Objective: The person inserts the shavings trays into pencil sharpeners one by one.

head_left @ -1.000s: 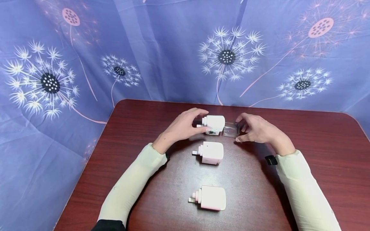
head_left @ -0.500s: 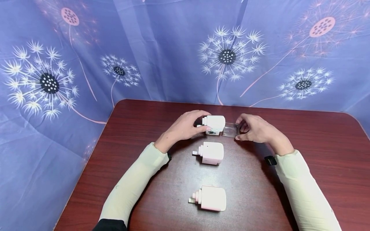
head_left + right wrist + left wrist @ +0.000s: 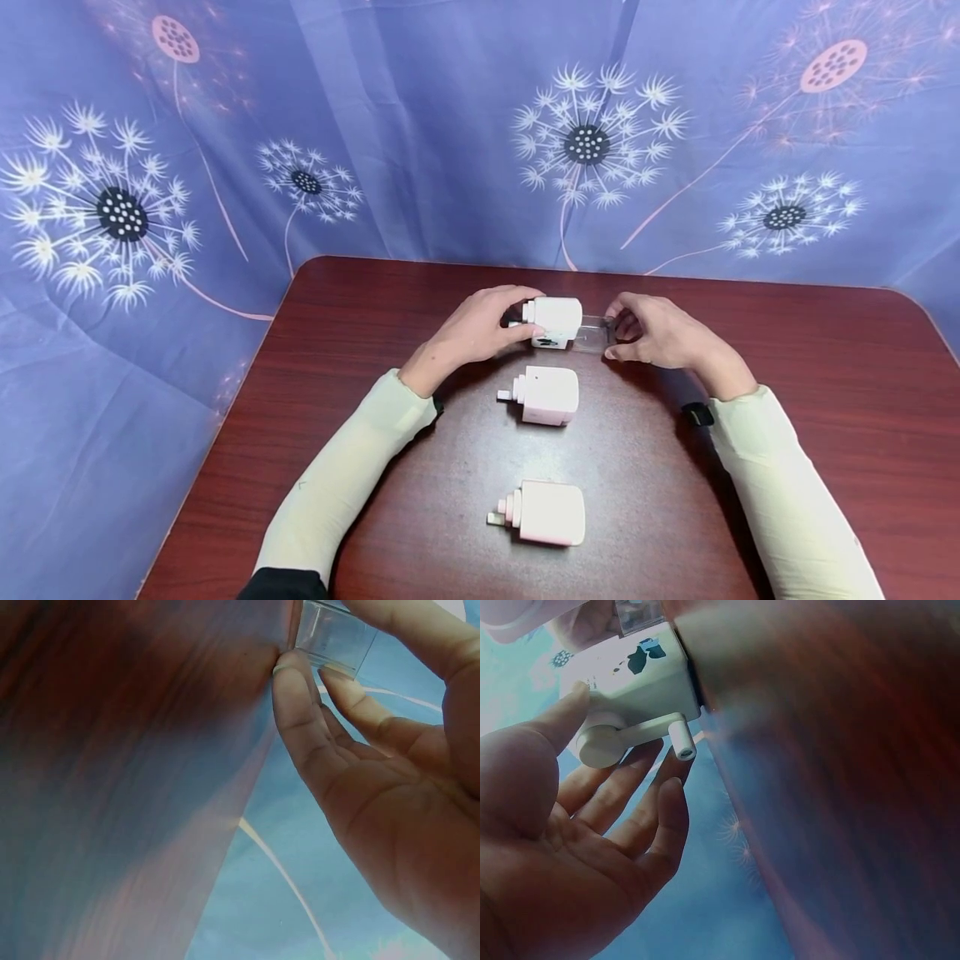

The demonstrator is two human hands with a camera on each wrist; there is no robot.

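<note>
At the back of the table, my left hand holds a white hand-crank pencil sharpener, thumb on the near side and fingers behind. The left wrist view shows its crank handle and a dark printed picture on its side. From the sharpener's right end juts a clear plastic drawer, partly pulled out. My right hand pinches the drawer's outer end between thumb and fingers. In the right wrist view the transparent drawer is seen between the fingertips; its contents cannot be made out.
Two more pale pinkish-white sharpeners lie in a column nearer me, one in the middle and one in front. Both have their cranks to the left. A blue dandelion-print curtain hangs behind the reddish-brown table.
My right hand has shifted slightly left, and the clear drawer sits a little further into the sharpener. My left hand keeps its hold on the sharpener.
</note>
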